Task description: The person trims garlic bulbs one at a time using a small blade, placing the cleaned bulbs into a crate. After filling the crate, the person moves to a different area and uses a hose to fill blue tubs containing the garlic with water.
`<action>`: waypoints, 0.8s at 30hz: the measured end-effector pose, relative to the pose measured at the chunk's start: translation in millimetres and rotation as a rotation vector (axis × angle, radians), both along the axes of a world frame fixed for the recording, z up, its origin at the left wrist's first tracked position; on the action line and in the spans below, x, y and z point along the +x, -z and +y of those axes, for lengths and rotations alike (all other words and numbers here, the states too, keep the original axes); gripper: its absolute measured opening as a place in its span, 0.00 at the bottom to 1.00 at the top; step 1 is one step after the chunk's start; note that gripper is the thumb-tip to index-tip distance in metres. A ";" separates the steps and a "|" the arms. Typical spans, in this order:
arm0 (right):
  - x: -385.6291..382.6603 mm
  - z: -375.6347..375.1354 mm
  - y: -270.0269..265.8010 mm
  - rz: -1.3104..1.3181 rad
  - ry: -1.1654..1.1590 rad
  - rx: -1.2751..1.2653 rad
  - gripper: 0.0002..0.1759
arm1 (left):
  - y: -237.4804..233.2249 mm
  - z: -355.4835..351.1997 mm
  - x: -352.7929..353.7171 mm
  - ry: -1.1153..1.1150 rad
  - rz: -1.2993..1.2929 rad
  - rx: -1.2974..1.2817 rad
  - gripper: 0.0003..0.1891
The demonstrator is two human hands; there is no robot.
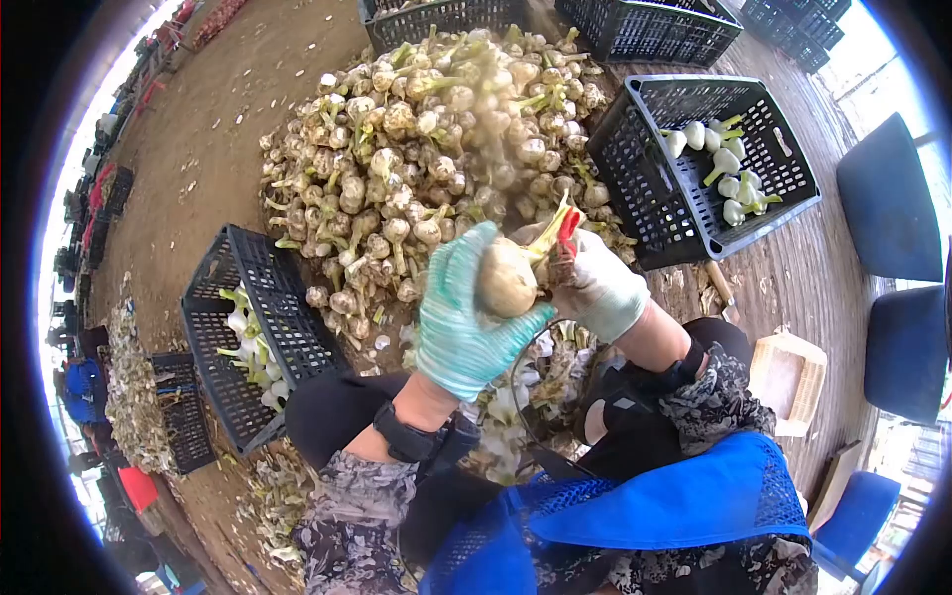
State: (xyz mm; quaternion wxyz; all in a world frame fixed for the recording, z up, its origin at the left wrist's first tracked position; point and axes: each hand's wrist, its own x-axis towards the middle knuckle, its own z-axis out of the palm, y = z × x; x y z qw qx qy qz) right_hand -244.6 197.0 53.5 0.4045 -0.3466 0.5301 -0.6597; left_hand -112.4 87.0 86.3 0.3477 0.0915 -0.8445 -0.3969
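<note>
Near the middle of the view, my left hand [464, 322], in a green-and-white striped glove, is wrapped round a large pale garlic bulb [508, 279]. The bulb's yellow-green stem points up and to the right. My right hand [601, 290], in a pale glove, is closed at the stem side on a tool with a red handle [568, 224]; the tool's working end is hidden. Behind both hands lies a big heap of untrimmed garlic [397, 149]. Peelings and white pieces [506, 407] lie below, between my legs.
A black crate [709, 238] with white trimmed bulbs [729, 161] stands at the right, another crate [283, 307] with bulbs at the left. More crates [650, 35] are behind the heap. A wooden-handled tool [720, 283] and a pale basket [815, 372] lie at the right.
</note>
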 end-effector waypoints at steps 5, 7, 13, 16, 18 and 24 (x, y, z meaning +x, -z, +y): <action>8.0 -12.2 -16.0 0.664 0.225 -0.120 0.16 | 7.8 -6.1 -6.2 0.060 -0.125 1.647 0.25; 9.5 -9.9 -19.6 0.667 0.170 0.040 0.15 | 11.1 -10.4 -8.7 0.011 -0.237 1.752 0.31; 2.3 1.6 -16.8 0.550 0.185 -0.003 0.16 | 19.0 -2.6 -2.3 0.089 -0.259 1.119 0.23; 2.3 3.1 -34.2 0.913 0.210 0.001 0.12 | 14.0 -6.2 1.0 0.112 -0.158 1.067 0.29; -8.3 15.6 -35.4 0.035 0.099 0.089 0.10 | 1.0 -16.1 7.2 0.331 -0.187 1.386 0.31; -19.7 26.4 32.2 0.339 0.078 -0.238 0.10 | -6.4 -15.4 1.5 0.412 -0.116 1.489 0.34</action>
